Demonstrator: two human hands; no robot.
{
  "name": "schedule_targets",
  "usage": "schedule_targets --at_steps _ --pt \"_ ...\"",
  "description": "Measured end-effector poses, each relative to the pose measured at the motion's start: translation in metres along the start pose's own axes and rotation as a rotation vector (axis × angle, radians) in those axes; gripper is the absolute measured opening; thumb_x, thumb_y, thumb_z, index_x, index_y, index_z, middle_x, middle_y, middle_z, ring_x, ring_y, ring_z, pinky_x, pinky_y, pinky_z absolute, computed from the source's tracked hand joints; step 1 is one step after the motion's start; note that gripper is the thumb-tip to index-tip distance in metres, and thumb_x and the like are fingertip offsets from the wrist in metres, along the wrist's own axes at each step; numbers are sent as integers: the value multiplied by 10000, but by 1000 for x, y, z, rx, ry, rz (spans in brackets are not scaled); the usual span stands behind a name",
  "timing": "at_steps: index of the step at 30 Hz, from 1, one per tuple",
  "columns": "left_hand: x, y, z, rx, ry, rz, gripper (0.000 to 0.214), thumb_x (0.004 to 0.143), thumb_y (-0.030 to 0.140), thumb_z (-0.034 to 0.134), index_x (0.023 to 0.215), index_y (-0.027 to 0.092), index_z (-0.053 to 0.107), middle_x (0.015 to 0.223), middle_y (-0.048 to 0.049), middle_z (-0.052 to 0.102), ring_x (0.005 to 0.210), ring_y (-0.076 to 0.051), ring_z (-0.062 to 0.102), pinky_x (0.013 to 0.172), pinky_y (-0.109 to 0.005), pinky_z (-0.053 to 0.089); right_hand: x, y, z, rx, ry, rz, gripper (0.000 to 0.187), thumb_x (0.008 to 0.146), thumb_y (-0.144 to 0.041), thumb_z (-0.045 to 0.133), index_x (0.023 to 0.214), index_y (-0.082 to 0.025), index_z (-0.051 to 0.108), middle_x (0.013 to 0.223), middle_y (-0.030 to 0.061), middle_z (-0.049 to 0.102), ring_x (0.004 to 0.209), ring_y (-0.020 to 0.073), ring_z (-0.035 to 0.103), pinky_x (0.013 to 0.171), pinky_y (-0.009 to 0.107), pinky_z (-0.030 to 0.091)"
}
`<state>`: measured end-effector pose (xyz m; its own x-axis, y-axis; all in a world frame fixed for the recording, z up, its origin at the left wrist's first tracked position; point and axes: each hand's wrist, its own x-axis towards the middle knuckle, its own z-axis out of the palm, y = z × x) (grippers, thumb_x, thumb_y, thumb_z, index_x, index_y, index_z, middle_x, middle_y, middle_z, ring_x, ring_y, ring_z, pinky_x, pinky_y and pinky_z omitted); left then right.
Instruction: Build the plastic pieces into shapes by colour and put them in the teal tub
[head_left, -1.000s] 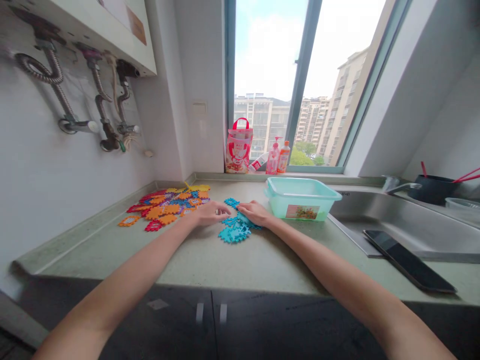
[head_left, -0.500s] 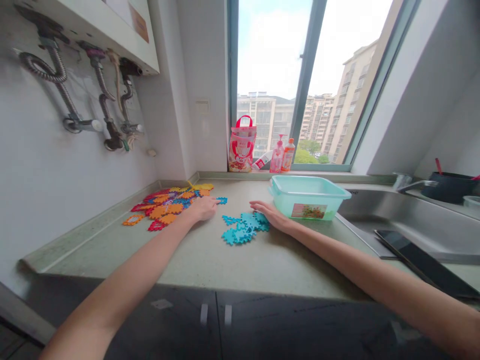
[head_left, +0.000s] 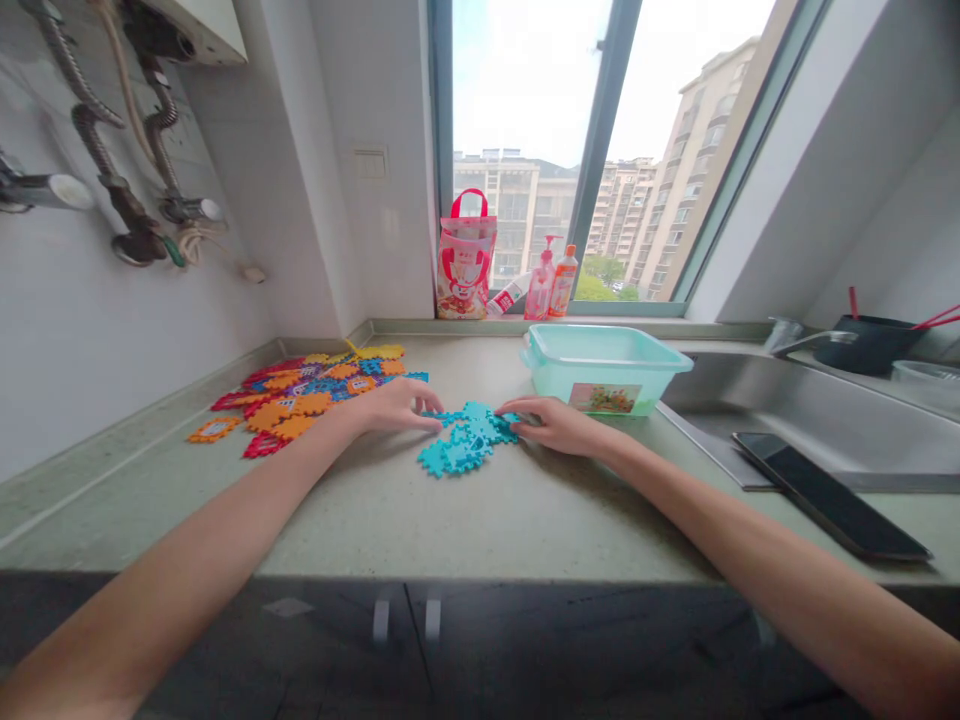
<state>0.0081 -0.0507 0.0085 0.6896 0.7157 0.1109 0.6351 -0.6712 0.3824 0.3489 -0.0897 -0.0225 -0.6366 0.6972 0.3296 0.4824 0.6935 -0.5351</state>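
Several turquoise gear-edged plastic pieces [head_left: 461,445] lie in a loose, overlapping heap on the countertop. At the heap's left end is my left hand [head_left: 397,405], thumb and fingers apart around the tip of a small turquoise piece; contact is hard to make out. My right hand [head_left: 555,425] rests low at the heap's right side, fingers stretched out and touching the edge pieces. Left of my left hand spreads a mixed pile of red, orange, blue, purple and yellow gear-edged pieces [head_left: 300,400], partly hidden behind that hand.
A mint-green plastic bin [head_left: 622,370] stands behind my right hand. To its right is a steel sink [head_left: 810,410] with a phone [head_left: 832,495] at its front edge. A red-handled bag [head_left: 465,265] and bottles [head_left: 551,285] line the windowsill.
My left hand has moved right, from the mixed pile to the turquoise heap. My right fingers have shifted onto the heap's right edge. The camera view has tilted down and turned slightly right.
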Motion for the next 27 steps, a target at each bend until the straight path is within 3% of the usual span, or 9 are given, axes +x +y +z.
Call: schedule_targets --at_steps 3,6,11,14,16,20,24,27 --pt "1 0 2 54 13 14 363 813 491 740 1045 217 793 980 -49 740 870 -180 663 746 -253 496 -1 -4 1 -31 68 24 423 929 -403 659 1303 -217 726 1189 94 770 1064 273 708 982 414 536" --pt "-1 7 -4 135 89 70 366 828 501 725 1025 197 778 1010 -67 721 894 -190 661 782 -270 490 0 -9 3 36 142 -3 472 933 -418 656 1368 -232 667 1282 97 734 1139 259 684 990 417 537" --pt "-3 54 -2 162 109 208 435 794 634 756 837 201 746 749 -11 680 685 -141 604 674 -261 423 5 -19 10 83 78 -49 430 923 -426 675 1311 -241 685 1277 77 733 1153 246 667 1020 412 513" --pt "0 82 14 211 74 187 424 773 647 764 753 225 742 654 12 671 593 -122 574 620 -264 375 7 -20 14 75 15 -49 377 899 -413 699 1229 -232 730 1193 66 762 1074 237 677 995 384 506" --pt "2 89 24 214 67 167 397 803 614 741 717 227 735 639 13 683 572 -116 575 604 -263 362 7 -19 15 59 12 -42 355 886 -393 707 1194 -221 746 1142 57 768 1000 221 673 924 347 513" --pt "3 76 24 130 62 135 326 775 538 774 745 215 747 621 28 678 540 -99 560 566 -247 355 7 -19 13 35 11 -9 321 865 -356 707 1155 -223 748 1079 25 764 879 188 638 818 301 498" --pt "-2 40 -6 13 116 83 348 753 508 796 837 173 758 614 32 639 547 -93 529 542 -228 352 4 -21 11 23 16 -17 318 862 -381 714 1140 -228 737 1053 29 746 916 204 638 863 321 498" --pt "-6 11 -26 39 162 9 399 765 553 794 907 180 789 720 3 684 656 -124 583 603 -233 399 2 -24 10 30 -7 -45 351 870 -425 727 1163 -232 733 1117 55 744 1008 234 661 936 358 501"
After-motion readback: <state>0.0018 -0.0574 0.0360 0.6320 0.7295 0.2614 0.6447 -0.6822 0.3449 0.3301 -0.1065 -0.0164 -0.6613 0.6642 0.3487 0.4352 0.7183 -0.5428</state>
